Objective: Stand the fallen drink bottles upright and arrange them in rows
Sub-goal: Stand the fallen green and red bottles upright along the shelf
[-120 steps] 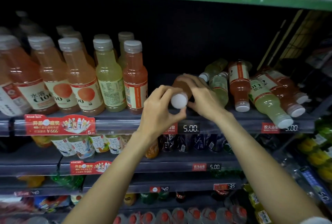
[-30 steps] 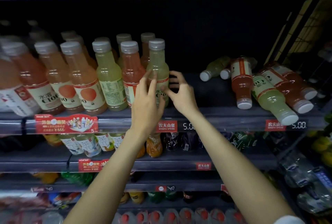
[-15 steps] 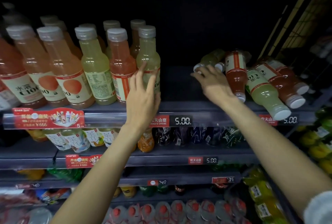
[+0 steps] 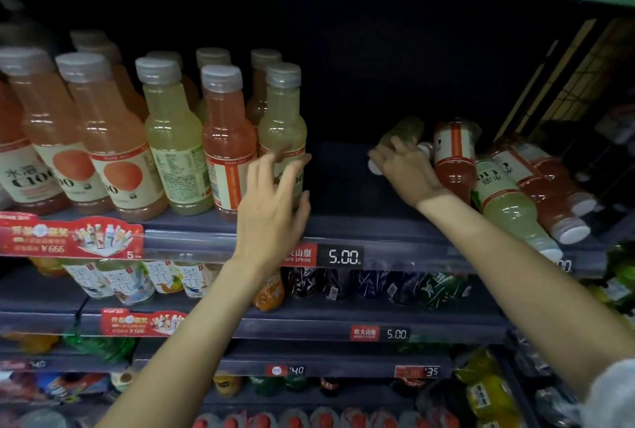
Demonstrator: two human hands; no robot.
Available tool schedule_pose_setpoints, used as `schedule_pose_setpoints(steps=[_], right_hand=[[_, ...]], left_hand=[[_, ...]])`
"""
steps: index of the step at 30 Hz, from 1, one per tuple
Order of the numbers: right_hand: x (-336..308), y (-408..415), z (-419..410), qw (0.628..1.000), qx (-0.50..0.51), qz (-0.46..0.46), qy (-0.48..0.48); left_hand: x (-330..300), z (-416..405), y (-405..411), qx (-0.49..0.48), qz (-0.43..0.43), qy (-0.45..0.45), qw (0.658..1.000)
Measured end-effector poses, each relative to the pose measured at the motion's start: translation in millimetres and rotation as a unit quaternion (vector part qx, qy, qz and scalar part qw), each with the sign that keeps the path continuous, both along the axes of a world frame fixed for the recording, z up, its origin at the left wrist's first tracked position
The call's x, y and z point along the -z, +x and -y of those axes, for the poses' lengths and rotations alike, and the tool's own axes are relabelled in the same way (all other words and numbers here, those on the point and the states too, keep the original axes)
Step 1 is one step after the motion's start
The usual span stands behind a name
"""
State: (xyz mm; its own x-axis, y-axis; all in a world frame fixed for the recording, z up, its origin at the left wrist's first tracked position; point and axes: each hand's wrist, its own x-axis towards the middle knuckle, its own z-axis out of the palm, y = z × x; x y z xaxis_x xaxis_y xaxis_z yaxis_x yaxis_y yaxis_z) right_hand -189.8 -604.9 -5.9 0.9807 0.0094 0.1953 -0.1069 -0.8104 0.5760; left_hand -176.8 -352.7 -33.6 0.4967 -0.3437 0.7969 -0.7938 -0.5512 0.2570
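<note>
1. The right hand (image 4: 403,170) reaches to the fallen pale green bottle (image 4: 405,132) at 1 o'clock on the shelf (image 4: 343,221); its fingers (image 4: 385,153) curl over the neck near the white cap.
2. The left hand (image 4: 275,201) hovers before the standing yellow-green bottle (image 4: 282,118), fingers apart, holding nothing.
3. More fallen bottles lie at 3 o'clock: a red one (image 4: 453,159), a green one (image 4: 508,208), two further red ones (image 4: 549,187).
4. Upright bottles (image 4: 113,139) stand in rows at 9 o'clock.
</note>
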Motion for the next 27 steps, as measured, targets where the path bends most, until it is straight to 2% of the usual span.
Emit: schedule_pose_setpoints(steps=[2,4,7,11,17,21,25,27], right_hand=[[3,-16,-5,0.997,-0.059,0.025,0.031],[0,-38,-17,0.987,-0.075,0.07,0.124],[-2,-71,-31,0.953,-0.122,0.191,0.201],[-11,-98,-45,0.903,-0.144,0.267,0.305],[-47,-106,-51,0.801,-0.141,0.323,0.484],[-66,-105,-52,0.767,-0.151,0.334,0.527],[-55,-102,-48,0.674,-0.126,0.32,0.654],[-33,-94,-46,0.671,-0.075,0.277,0.683]], left_hand=[[0,7,-5,0.038,-0.005,-0.01,0.999],[1,15,-8,0.087,-0.04,-0.009,0.995],[4,25,-7,0.129,-0.109,-0.014,0.986],[0,46,2,0.182,-0.187,0.006,0.965],[-14,73,16,0.228,-0.181,0.059,0.955],[-19,71,6,0.218,-0.186,0.053,0.956],[-10,73,-9,0.188,-0.239,-0.022,0.952],[-6,78,-8,0.163,-0.269,-0.053,0.948]])
